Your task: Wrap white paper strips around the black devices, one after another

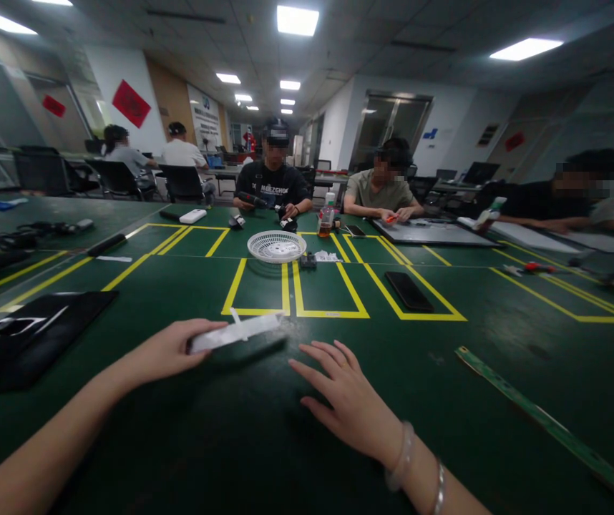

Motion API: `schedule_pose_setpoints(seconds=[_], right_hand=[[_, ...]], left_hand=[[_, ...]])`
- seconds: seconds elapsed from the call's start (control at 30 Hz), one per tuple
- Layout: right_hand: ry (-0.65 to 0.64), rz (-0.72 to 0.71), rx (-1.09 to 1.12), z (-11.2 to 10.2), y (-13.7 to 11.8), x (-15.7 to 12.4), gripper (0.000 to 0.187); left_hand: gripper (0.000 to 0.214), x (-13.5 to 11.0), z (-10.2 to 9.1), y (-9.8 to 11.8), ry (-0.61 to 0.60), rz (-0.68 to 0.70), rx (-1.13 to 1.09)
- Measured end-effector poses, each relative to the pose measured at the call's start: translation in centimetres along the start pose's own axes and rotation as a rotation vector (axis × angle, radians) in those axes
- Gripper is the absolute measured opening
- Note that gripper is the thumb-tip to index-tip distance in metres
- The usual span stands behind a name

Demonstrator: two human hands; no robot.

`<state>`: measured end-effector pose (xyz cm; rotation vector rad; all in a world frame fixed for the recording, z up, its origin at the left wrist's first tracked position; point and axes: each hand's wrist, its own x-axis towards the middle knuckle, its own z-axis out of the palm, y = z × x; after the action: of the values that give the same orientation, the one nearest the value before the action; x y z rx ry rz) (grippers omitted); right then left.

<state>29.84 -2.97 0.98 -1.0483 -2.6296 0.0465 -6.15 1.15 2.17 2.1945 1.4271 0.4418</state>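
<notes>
My left hand (178, 352) is closed round one end of a long white object (250, 330), with a narrow white tab standing up from its middle. It is held tilted over the green table (264, 436), casting a dark shadow there; its exact kind is too blurred to make out. To the right, my right hand (344, 400) hovers palm down with fingers spread and nothing in them. A gap lies between its fingertips and the white object. The wrist carries two bracelets (407, 454).
Beyond my hands stand a white plastic basket (277, 259) and yellow tape outlines. A black phone (408, 291) lies right of them, a green strip (543, 422) nearer me. A black flat case (33, 336) is at left. Several people sit across the table, near a bottle (326, 218).
</notes>
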Motion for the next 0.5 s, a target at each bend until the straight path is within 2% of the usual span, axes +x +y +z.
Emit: schedule_pose_setpoints(seconds=[0.07, 0.13, 0.23, 0.3, 0.37, 0.5], right_hand=[[0.044, -0.007, -0.001, 0.0, -0.1, 0.0, 0.061], [0.066, -0.017, 0.022, -0.1, -0.2, 0.0, 0.056], [0.015, -0.040, 0.092, -0.2, -0.4, 0.0, 0.035], [-0.037, -0.044, 0.128, -0.3, -0.5, 0.1, 0.026], [-0.071, -0.041, 0.143, -0.4, -0.6, 0.2, 0.025], [-0.148, -0.039, 0.163, -0.6, -0.9, 0.3, 0.030]], left_hand=[[0.054, -0.2, 1.4, 2.8, -0.114, 0.093, -0.055], [0.053, -0.7, 2.2, 4.8, -0.211, 0.152, -0.104], [0.054, -1.2, 2.7, 5.9, -0.287, 0.184, -0.139], [0.054, -1.3, 2.7, 5.7, -0.293, 0.176, -0.138], [0.053, -1.1, 2.6, 4.9, -0.301, 0.145, -0.133], [0.057, -0.3, 1.5, 1.9, -0.313, -0.045, -0.124]])
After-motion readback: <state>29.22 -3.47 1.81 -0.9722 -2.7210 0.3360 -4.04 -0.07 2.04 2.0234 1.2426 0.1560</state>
